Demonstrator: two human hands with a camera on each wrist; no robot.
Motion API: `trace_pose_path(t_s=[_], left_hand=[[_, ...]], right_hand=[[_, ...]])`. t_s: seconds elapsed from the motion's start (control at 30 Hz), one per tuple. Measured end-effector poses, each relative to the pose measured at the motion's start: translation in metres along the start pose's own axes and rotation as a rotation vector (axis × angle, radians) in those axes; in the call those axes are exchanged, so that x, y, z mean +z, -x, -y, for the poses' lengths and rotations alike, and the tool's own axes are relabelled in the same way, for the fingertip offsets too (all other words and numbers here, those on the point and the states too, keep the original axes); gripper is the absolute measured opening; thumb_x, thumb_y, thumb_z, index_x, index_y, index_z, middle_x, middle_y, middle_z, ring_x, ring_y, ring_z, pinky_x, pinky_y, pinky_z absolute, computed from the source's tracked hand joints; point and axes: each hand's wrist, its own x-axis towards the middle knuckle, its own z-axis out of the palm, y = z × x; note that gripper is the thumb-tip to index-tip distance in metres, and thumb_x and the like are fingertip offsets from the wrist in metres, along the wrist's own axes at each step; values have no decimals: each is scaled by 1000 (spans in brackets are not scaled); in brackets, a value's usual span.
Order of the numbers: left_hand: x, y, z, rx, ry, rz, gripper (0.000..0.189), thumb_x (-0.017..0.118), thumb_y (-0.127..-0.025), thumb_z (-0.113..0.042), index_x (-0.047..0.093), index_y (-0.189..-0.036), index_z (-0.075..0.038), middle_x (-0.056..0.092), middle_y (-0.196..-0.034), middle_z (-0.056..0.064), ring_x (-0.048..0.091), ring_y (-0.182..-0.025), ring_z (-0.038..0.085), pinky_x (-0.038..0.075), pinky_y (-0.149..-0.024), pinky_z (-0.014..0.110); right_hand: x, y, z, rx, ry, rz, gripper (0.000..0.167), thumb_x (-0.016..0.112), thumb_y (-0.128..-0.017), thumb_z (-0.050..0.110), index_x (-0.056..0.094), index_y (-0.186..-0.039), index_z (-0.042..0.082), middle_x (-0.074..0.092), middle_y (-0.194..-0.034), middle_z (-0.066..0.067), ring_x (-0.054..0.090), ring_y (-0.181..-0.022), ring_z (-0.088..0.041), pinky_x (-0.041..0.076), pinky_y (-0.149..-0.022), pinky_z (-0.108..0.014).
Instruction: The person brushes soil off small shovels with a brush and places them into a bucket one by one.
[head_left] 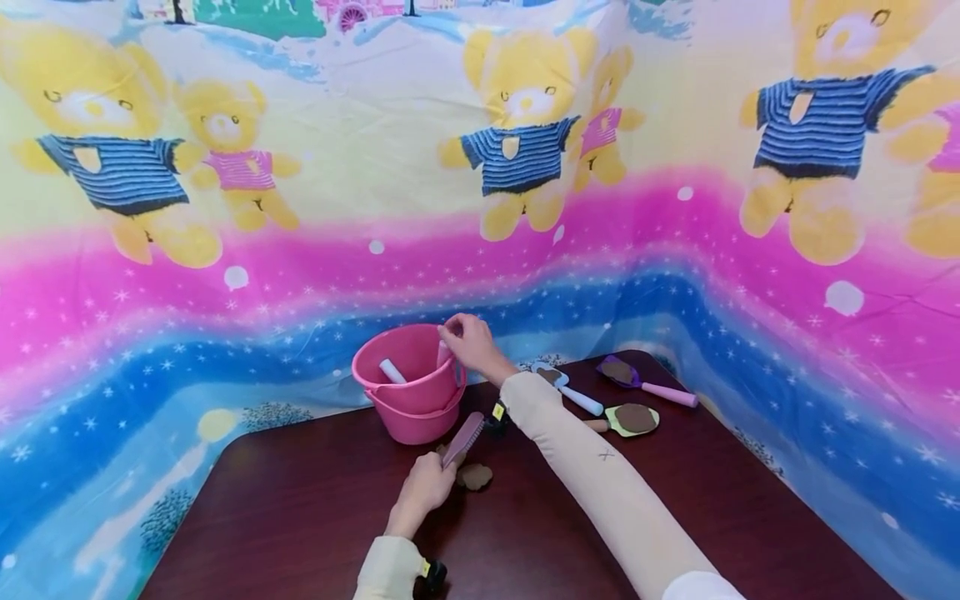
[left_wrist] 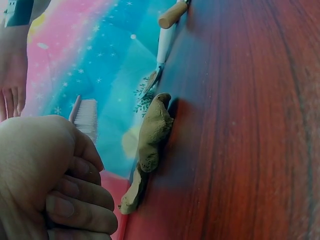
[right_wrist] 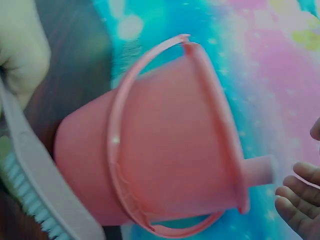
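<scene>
My left hand grips a pinkish-mauve brush with pale bristles, held above the table in front of the bucket. Brown clay pieces lie on the table beneath the brush; the left wrist view shows the lumpy clay close to this hand. By the right rim of the pink bucket is my right hand. In the right wrist view its fingers are loosely bent, just apart from a pale cylindrical handle that sticks out of the bucket. A white handle leans inside the bucket.
At the table's right back lie a purple shovel with a pink handle, a light-blue shovel and a green shovel, each bearing brown clay. A bear-print cloth hangs behind the dark wooden table.
</scene>
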Motion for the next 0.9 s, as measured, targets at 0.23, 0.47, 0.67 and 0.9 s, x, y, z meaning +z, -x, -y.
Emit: trace_pose_path(t_s=[0.23,0.47,0.67,0.9], left_hand=[[0,-2,0,13,-21,-19,33,55,-96,-22,51,-64,-12,45,-59,0,43,-48,14,37,-43,33],[-4,2,-7,8,-21,-22,33,56,-96,-21,51,-65,-11,44,-58,-1,42,-47,13,38,-43,33],[-5,4,-9,-33,-43,-7,31,57,-95,-20,53,-67,-10,45,-59,0,44,-49,14,37,-45,30],[-4,4,-8,-35,-40,6,31,57,-96,-20,53,-67,-10,45,-59,-1,43,-49,13,36,-44,29]], right_hand=[[-33,6,-33,42,-117,-142,24,59,-102,23,71,-113,5,70,-104,-14,64,-95,-26,52,-86,-42],[-57,27,-90,199,-65,-73,27,59,-100,20,67,-120,3,67,-114,-15,63,-100,-29,52,-88,-43],[-78,53,-139,360,221,-3,29,65,-95,22,65,-110,-3,65,-110,-21,58,-108,-39,49,-90,-47],[-98,81,-168,491,467,117,25,68,-92,19,64,-102,-3,53,-125,-33,45,-120,-53,41,-94,-63]])
